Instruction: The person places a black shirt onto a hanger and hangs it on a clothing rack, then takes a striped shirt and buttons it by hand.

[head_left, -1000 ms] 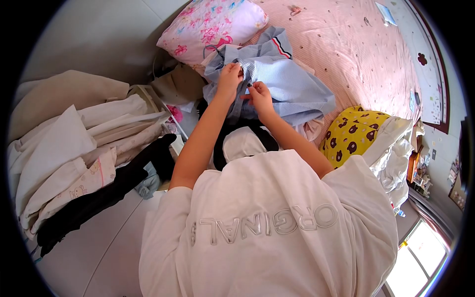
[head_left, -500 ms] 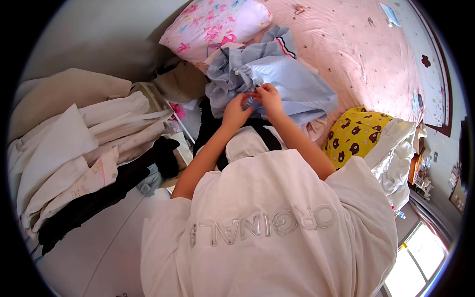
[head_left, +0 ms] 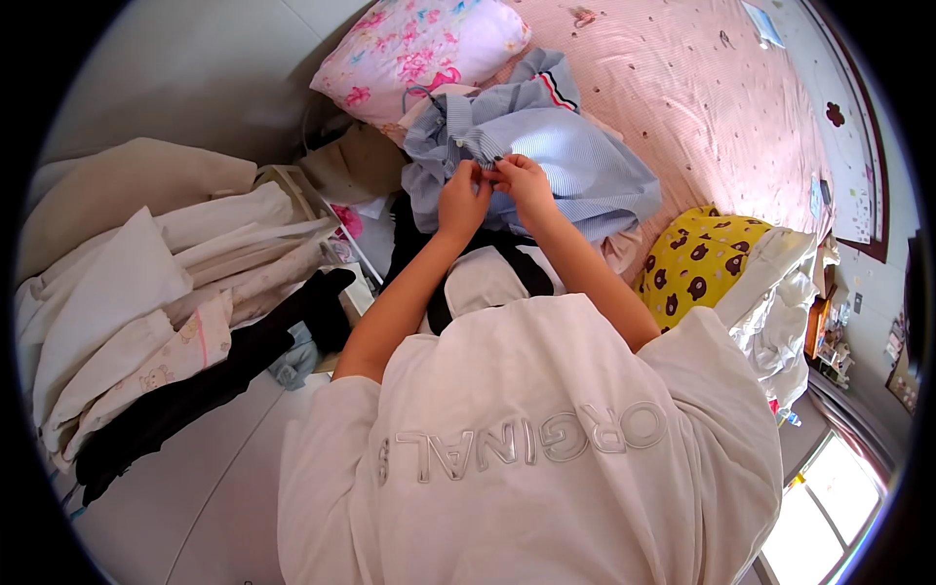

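Note:
A light blue striped shirt (head_left: 595,161) lies rumpled on the bed's near edge, with a red, white and dark ribbon stripe on one part of it. A thin curved hook, like a hanger's, shows by its upper left side. My left hand (head_left: 464,200) pinches the shirt's front edge with fingers closed. Beside it, nearly touching, my right hand (head_left: 525,185) grips the same edge between thumb and fingers. Whatever small part lies between the fingertips, perhaps a button, is hidden. One dark fingernail shows on the right hand.
A floral pillow (head_left: 419,49) rests behind the shirt on the pink bedspread (head_left: 682,97). To the right sits a yellow bear-print cloth (head_left: 702,258) beside white fabric (head_left: 770,302). Folded light clothes (head_left: 107,283) and a black garment (head_left: 214,380) are piled at left.
My left hand has moved slightly up, and its fingers now meet the right hand's at the shirt edge. The right hand has shifted a little down and left.

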### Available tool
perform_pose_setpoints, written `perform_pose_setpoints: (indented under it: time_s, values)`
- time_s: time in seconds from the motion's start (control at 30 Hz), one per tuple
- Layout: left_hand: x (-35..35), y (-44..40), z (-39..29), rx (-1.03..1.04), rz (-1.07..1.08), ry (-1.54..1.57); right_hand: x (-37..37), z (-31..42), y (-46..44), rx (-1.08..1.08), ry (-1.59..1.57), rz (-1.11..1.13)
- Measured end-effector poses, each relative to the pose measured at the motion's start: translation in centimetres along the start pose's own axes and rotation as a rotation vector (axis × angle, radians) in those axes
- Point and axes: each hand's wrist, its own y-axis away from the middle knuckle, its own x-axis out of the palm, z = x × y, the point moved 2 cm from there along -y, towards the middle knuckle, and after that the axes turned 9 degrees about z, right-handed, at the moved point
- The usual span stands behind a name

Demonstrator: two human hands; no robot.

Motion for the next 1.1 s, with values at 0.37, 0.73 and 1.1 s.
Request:
perform_pose_setpoints:
  time_s: [0.37, 0.73, 1.1]
  values:
    - [-0.5, 1.8, 3.1, -0.236, 0.142, 0.311, -1.3, -0.2, 0.5, -0.238, 0.935, -0.043]
    - [-1.5, 2.5, 1.3, -0.486, 0.173, 1.006, 0.0, 1.2, 2.7, -0.407, 1.153, -0.116]
    - [-1.6, 2.4, 0.9, -0.515, 0.109, 0.927, 1.0, 0.6, 3.0, -0.468, 1.243, -0.041]
